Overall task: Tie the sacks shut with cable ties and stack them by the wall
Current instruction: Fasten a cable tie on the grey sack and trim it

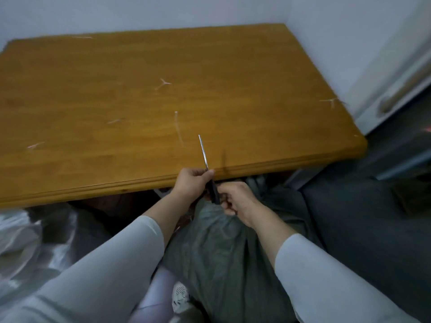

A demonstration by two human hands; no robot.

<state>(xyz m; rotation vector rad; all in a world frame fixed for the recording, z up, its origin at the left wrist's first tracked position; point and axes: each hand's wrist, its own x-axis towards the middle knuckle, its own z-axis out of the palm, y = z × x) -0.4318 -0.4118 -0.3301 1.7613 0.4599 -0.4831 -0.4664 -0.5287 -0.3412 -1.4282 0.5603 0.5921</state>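
While my left hand [190,183] pinches the scissors [204,155] at the blade's base, my right hand [236,199] curls round their black handle, by the table [116,94] edge.

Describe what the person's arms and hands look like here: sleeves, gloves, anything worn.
Both arms wear long, close-fitting sleeves of plain pale grey-white cloth with no markings. The left sleeve and the right sleeve each end on the forearm, leaving the wrists uncovered. The left hand and the right hand are bare: no gloves, and no watch, ring or bracelet shows.
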